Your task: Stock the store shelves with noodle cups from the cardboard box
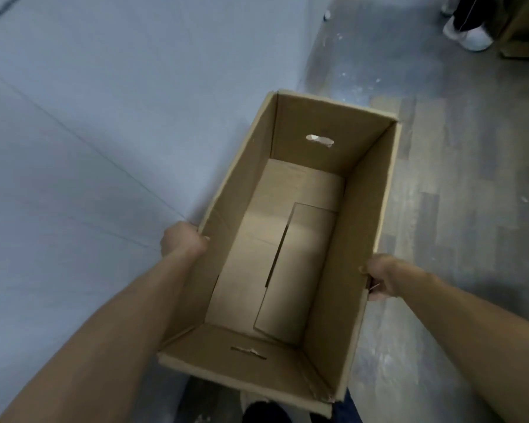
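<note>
1. One open cardboard box.
2. Two hands grip its long walls: one left hand, one right hand.
3. Two handle slots, a far slot and a near slot.
4. One bystander's white shoe in plain sight.

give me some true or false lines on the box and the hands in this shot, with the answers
1. The cardboard box is empty. True.
2. Only the left hand grips the box. False: the right hand grips the opposite long wall too.
3. The far end wall has a handle cut-out. True.
4. The box's top is closed by flaps. False: the top is open and its bare bottom shows.
5. White shoes show at the upper right. True.
</note>
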A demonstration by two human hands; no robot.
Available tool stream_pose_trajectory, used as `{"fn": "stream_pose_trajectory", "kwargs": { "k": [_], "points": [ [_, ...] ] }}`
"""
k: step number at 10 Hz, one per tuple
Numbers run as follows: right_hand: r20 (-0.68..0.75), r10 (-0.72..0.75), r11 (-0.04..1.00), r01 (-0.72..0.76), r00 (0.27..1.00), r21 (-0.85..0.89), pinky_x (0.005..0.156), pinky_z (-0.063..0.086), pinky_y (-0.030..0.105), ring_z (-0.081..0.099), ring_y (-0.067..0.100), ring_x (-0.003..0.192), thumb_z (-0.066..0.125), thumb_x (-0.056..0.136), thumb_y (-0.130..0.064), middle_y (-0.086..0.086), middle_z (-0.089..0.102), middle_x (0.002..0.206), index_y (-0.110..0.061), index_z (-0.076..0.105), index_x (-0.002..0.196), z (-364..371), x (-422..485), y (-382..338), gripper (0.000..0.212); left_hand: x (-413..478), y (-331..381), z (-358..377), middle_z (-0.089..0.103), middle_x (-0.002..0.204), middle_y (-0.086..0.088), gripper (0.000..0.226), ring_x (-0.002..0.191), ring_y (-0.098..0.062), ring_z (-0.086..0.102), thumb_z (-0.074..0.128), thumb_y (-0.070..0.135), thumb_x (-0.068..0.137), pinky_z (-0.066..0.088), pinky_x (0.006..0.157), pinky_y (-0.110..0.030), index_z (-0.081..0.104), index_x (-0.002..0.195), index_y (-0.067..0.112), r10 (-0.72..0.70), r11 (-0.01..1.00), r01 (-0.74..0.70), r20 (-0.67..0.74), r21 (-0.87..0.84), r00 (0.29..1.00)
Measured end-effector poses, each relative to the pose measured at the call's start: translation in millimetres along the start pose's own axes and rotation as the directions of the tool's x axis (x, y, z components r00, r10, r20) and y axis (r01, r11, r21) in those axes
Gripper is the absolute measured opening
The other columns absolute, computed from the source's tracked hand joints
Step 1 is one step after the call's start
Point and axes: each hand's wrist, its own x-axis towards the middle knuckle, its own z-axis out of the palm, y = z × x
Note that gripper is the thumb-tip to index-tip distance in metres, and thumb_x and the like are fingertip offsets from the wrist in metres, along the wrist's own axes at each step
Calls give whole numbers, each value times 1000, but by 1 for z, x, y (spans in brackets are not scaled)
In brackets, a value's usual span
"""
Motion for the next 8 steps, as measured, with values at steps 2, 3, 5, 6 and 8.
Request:
{"fn": "stream_pose_trajectory", "kwargs": {
  "k": [2, 3, 5, 6, 8],
  "points": [
    [1, 49, 999, -49, 999, -14, 61, 57, 40, 55, 30, 62, 49, 97, -5, 18, 54, 73, 5, 48, 78, 21, 118, -57, 21, 127, 49, 70, 64, 111, -17, 36, 104, -35, 60, 67, 31, 86, 47, 80, -34, 64, 109, 2, 20, 993, -19, -6, 114, 1000],
    [-4, 85, 996, -84, 996, 8, 54, 53, 40, 53, 29, 59, 47, 97, -3, 18, 52, 70, 4, 46, 73, 41, 166, -68, 25, 179, 58, 105, 65, 110, -19, 34, 103, -36, 60, 66, 30, 88, 47, 82, -34, 66, 108, 3, 64, 988, -64, 3, 140, 998],
    [-38, 146, 985, -142, 989, 101, 56, 53, 42, 58, 33, 64, 49, 96, -3, 22, 55, 79, 5, 51, 92, 72, 231, -68, 9, 244, 61, 168, 66, 102, -19, 28, 95, -36, 61, 63, 30, 90, 41, 67, -33, 66, 99, 3, 94, 988, -102, 75, 113, 993],
    [-41, 138, 986, -134, 990, 96, 77, 57, 50, 66, 35, 82, 51, 94, -3, 22, 62, 95, 8, 54, 102, 82, 244, -64, 14, 252, 62, 184, 64, 109, -21, 30, 102, -38, 59, 62, 27, 91, 45, 75, -37, 64, 105, 1, 72, 990, -81, 78, 113, 994],
    [-164, -86, 985, 108, 983, 132, 96, 44, 40, 53, 34, 117, 47, 99, -22, 18, 52, 130, 0, 47, 130, 71, 219, -96, 38, 252, 79, 160, 50, 133, -24, 54, 121, -41, 48, 51, 37, 96, 43, 96, -44, 45, 131, -3, 49, 998, -55, 180, 26, 982]
  ]
}}
